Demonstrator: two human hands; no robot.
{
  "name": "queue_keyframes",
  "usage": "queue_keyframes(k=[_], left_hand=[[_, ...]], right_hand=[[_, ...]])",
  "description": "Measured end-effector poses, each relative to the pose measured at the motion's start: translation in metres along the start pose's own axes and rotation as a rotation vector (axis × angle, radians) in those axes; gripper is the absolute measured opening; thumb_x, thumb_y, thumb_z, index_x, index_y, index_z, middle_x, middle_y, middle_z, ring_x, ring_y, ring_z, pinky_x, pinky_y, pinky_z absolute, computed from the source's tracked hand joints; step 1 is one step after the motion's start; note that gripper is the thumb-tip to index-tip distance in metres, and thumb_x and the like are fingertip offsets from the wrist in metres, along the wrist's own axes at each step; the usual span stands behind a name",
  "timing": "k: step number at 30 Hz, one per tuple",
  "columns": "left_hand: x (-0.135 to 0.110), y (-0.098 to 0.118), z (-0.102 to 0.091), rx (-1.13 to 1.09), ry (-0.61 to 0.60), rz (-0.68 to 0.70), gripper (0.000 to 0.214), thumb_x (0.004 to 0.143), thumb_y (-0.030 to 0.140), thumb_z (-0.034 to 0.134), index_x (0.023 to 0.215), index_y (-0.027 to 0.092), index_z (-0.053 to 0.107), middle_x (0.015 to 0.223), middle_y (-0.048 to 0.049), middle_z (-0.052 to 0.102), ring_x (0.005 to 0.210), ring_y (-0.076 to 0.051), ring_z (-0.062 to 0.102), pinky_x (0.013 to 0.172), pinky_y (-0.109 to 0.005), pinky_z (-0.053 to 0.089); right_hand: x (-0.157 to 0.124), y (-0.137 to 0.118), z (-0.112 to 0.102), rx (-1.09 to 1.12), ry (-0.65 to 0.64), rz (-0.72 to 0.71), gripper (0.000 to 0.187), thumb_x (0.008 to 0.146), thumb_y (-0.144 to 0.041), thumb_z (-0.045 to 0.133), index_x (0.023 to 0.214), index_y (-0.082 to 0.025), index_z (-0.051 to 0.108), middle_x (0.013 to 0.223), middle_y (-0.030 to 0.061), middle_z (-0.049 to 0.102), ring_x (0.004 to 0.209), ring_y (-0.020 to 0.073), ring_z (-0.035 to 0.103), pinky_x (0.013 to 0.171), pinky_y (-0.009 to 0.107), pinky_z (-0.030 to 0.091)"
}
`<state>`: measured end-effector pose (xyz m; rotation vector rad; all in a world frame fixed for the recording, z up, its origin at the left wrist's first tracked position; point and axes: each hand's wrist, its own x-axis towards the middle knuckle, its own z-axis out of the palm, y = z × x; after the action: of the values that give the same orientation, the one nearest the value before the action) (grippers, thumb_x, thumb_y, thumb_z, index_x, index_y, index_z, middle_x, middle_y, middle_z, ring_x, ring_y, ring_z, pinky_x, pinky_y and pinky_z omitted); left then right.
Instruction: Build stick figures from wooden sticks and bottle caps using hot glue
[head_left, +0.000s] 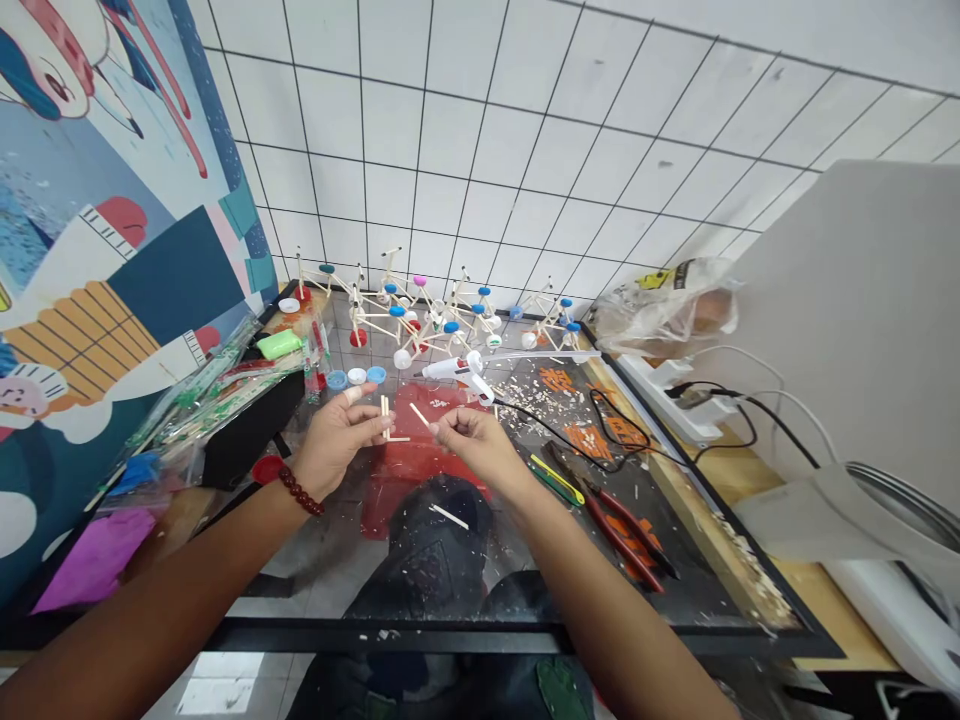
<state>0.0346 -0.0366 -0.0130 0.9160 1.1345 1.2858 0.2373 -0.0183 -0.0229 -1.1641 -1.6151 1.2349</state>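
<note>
My left hand (337, 440), with a dark red bead bracelet on its wrist, pinches a few short pale wooden sticks (385, 412) upright between thumb and fingers. One short stick (418, 412) slants up from the fingertips of my right hand (476, 442), its tip pointing toward the left hand. Both hands are held over the glass tabletop, a small distance apart. Just beyond them lies a white glue gun (456, 371) with a black cable. Closer to my body, another loose stick (450, 517) rests on the glass.
Several stick models with coloured bottle caps (450, 328) stand along the tiled wall. Loose caps (357, 377) lie left of the glue gun. On the right are red-handled pliers (619, 540), a yellow-green cutter (556, 478), wood scraps and a power strip (679, 405). Plastic bags (217, 385) crowd the left edge.
</note>
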Motion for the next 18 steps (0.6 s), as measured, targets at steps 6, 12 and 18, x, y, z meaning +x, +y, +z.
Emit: queue_keyframes(k=[6,12,18], left_hand=[[-0.006,-0.007,0.007,-0.121,-0.042,-0.061,0.078,0.057,0.024,0.09,0.126,0.015,0.055,0.081,-0.0023,0.075,0.065,-0.012,0.067,0.065,-0.024,0.055],[-0.006,0.0,0.007,-0.124,0.018,-0.038,0.072,0.06,0.021,0.089,0.124,0.015,0.057,0.083,-0.0046,0.076,0.078,-0.017,0.072,0.067,-0.025,0.056],[-0.003,-0.001,0.004,-0.149,0.043,-0.033,0.07,0.06,0.021,0.089,0.122,0.015,0.057,0.082,-0.0049,0.076,0.078,-0.017,0.072,0.067,-0.024,0.056]], right_hand=[[-0.006,0.005,0.03,0.22,0.01,-0.01,0.035,0.074,-0.052,0.072,0.071,-0.019,0.061,0.067,0.0017,0.068,0.058,0.012,0.057,0.06,0.025,0.046],[-0.006,0.01,0.019,-0.108,0.097,-0.122,0.019,0.079,-0.034,0.063,0.069,-0.019,0.058,0.06,-0.0027,0.058,0.053,0.0103,0.049,0.054,0.023,0.039],[-0.011,0.016,0.02,-0.191,-0.028,-0.158,0.009,0.079,-0.028,0.065,0.075,-0.02,0.061,0.064,-0.0039,0.061,0.055,0.0099,0.052,0.055,0.022,0.04]])
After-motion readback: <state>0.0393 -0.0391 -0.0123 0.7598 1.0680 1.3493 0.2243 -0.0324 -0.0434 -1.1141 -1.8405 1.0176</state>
